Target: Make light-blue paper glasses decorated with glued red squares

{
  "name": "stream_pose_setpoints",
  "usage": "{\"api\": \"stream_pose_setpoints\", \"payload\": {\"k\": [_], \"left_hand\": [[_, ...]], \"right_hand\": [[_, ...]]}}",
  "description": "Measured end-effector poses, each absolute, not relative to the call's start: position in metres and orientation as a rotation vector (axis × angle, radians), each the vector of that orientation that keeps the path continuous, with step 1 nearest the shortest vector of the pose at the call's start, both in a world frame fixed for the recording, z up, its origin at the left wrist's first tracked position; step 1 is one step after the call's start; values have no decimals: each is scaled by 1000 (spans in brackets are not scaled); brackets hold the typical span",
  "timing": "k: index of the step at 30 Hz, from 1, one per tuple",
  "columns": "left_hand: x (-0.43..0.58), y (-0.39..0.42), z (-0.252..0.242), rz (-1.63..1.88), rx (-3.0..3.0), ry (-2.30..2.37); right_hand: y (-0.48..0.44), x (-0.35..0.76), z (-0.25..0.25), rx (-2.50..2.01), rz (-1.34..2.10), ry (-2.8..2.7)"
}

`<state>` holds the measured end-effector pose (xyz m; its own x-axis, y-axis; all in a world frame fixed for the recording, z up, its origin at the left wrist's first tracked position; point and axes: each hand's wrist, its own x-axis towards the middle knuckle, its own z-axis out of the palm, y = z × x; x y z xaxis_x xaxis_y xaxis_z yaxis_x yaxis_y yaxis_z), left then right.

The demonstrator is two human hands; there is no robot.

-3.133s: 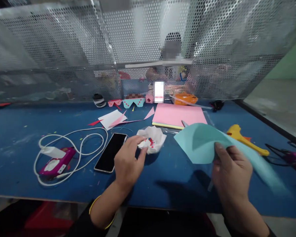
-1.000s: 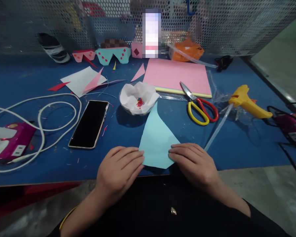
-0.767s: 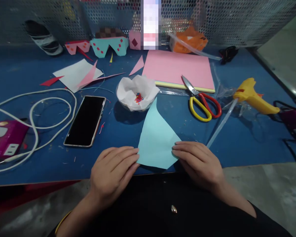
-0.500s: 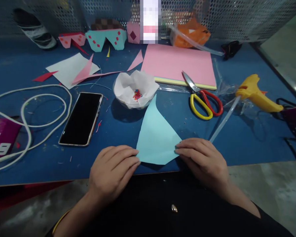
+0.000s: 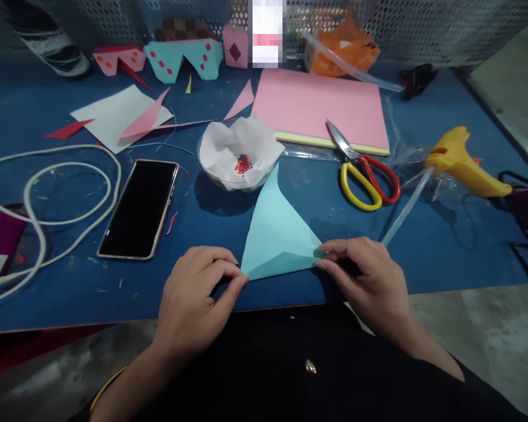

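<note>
A light blue paper sheet [image 5: 276, 231], folded into a triangle, lies at the front edge of the blue table [image 5: 61, 293]. My left hand [image 5: 193, 305] pinches its lower left corner with thumb and fingers. At the lower right corner, my right hand [image 5: 369, 281] pinches the paper too. The paper's bottom flap is folded upward between the two hands. Its tip points toward a small bowl lined with white paper [image 5: 237, 155] holding coloured scraps.
A black phone [image 5: 139, 208] and a white cable [image 5: 48, 199] lie to the left. Scissors [image 5: 363, 176], a pink paper stack [image 5: 321, 111] and a yellow glue gun [image 5: 464, 167] are to the right. Paper crafts [image 5: 182, 55] stand along the mesh wall.
The paper went from being held in the air to lying on the table. Both hands changed from flat pressing to pinching the corners, and the bottom edge has folded up.
</note>
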<state>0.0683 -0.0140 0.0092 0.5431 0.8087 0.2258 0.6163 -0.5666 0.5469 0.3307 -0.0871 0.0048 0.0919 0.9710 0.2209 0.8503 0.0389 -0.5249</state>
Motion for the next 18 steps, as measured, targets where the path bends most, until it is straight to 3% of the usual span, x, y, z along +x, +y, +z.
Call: {"api": "stream_pose_setpoints", "payload": {"k": [11, 18], "left_hand": [[66, -11, 8, 641, 2437, 1137], [65, -9, 6, 677, 2504, 1071]], "right_hand": [[-90, 338, 17, -1839, 252, -1949], [-103, 338, 5, -1772, 31, -1911]]}}
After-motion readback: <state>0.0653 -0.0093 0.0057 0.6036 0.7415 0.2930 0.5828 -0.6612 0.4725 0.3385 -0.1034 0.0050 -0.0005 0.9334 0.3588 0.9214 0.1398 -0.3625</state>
